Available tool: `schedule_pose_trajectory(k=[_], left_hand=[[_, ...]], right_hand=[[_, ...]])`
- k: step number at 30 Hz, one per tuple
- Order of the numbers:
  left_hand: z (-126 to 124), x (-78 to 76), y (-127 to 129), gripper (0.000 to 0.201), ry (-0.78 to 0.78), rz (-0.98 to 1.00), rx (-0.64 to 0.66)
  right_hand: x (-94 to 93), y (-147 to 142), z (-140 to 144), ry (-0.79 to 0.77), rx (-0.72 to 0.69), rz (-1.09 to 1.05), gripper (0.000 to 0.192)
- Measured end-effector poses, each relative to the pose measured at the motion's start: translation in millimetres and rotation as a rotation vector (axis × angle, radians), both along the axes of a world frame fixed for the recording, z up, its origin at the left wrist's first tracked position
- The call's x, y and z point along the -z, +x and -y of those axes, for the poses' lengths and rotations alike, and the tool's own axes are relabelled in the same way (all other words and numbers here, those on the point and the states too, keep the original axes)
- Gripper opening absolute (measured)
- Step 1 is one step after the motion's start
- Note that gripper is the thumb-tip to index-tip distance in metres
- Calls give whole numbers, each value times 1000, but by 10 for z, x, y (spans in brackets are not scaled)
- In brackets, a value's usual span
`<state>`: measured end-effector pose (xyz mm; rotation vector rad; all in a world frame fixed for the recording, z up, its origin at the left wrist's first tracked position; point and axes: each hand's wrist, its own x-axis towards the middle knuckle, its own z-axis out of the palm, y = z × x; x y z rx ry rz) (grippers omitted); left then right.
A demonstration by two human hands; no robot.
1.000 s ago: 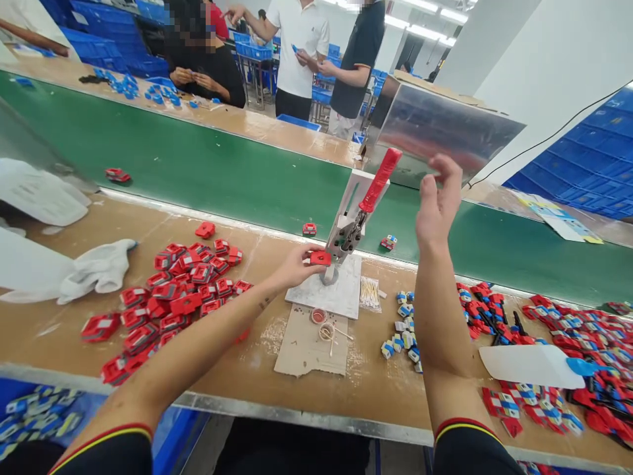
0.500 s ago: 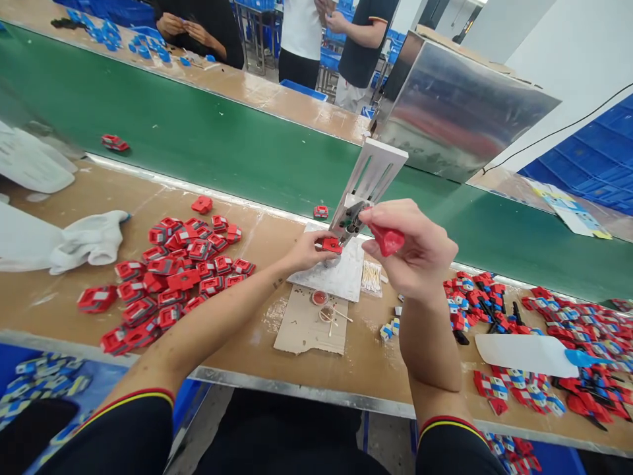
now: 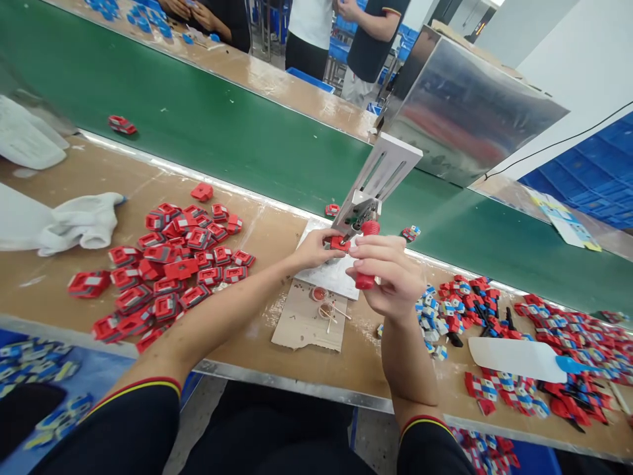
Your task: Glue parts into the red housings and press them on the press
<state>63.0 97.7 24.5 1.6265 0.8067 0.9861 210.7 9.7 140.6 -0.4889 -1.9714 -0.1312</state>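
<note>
- one white cloth [image 3: 79, 224] far left
- one heap of red parts [image 3: 168, 270], too many to count
- left hand [image 3: 316, 247] pinches one red part [image 3: 340, 243] under the press [image 3: 368, 198]
- right hand [image 3: 390, 277] wraps closed around one red handle [image 3: 366, 254]
- one white scoop [image 3: 519, 356] at right

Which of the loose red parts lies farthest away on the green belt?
The red part far left on the green belt, alone. The two others, and, lie at the belt's near edge beside the press.

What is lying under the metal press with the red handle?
Under the press lies a white plate, resting on the wooden bench. The left hand and right hand cover the press foot, so it cannot be seen.
</note>
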Motion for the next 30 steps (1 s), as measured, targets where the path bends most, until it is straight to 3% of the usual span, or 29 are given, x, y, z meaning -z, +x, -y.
schedule_pose_trajectory(k=[5,8,10,14,16,21,30], left_hand=[[-18,37,15,43,-33,9,-3],[-58,89,40,44,-40,16,-12],[-76,113,53,46,-46,19,-16],[-49,113,64,46,-60,37,-20],[-17,100,66,44,-66,48,-22],[22,91,73,46,-76,58,-47],[12,88,59,45,-67,40,-48]], right_hand=[[303,122,122,-75,68,56,34],[480,166,206,-237,94,-73,26],[508,149,252,-454,62,-295,13],[327,19,289,-1052,-116,-552,44],[214,-56,294,-1228,-184,-586,54],[169,-162,325,-1287,-280,-740,54],[170,-157,379,-1306,-304,-735,53]])
